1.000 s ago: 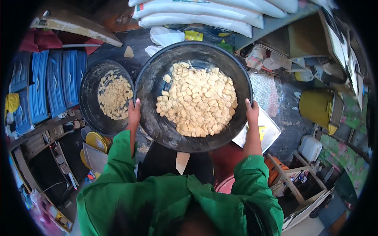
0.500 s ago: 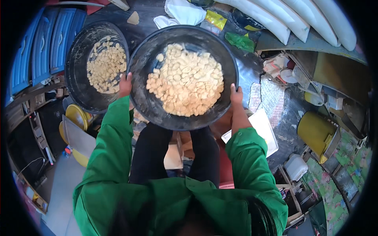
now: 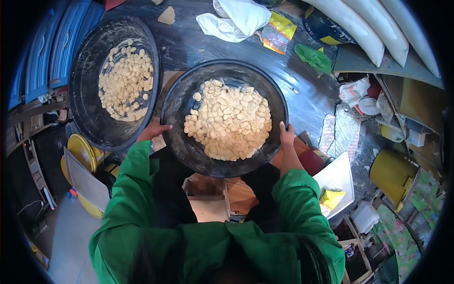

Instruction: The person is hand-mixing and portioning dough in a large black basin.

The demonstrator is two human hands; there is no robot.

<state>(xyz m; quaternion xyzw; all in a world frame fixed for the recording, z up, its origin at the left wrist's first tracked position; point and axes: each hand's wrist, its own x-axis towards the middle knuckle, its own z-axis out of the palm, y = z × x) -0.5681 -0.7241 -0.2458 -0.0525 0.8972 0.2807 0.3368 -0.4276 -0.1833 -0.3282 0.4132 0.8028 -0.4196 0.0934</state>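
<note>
A round black basin (image 3: 176, 106) is held in front of me above my lap, its wall dusted with pale powder. Inside it lies a heap of small, flat, rounded beige pieces (image 3: 229, 120) that look like dough. My left hand (image 3: 154, 129) grips the left rim, thumb over the edge and fingers hidden underneath. On the opposite side, my right hand (image 3: 286, 135) clasps the rim the same way, thumb up. A second black basin (image 3: 84, 90) stands to the left with similar beige pieces (image 3: 124, 83) spread over its floor.
Beyond the basin, a dark table (image 3: 184, 28) carries a white cloth (image 3: 236, 21), a yellow packet (image 3: 279, 33) and a green plastic bag (image 3: 313, 57). Yellow lids (image 3: 81, 154) stand at left; a white tray (image 3: 338, 175) and a yellow bucket (image 3: 390, 173) are at right.
The held basin has come nearer to my body, both hands still on its rim. My view has shifted, so more of the table shows beyond it.
</note>
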